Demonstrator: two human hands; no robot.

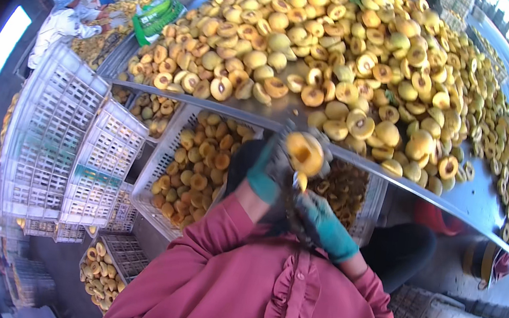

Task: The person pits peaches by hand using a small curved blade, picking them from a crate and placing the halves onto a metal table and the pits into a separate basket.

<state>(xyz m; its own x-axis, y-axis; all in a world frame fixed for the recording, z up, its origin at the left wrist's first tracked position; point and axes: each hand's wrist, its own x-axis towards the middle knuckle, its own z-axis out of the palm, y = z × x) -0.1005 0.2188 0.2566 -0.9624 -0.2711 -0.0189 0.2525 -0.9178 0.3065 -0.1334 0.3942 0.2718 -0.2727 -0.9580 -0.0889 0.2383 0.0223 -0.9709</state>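
Head view, centre: our left hand [278,157] clamps fruit half [305,153], likely steadying it; right hand [312,211]: fingers' state we cannot tell.

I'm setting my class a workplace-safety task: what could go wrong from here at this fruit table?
The cut fruit in the left hand could slip, with the right hand so close by. From the fruit pile, pieces lying at the near edge of the metal table might roll off.
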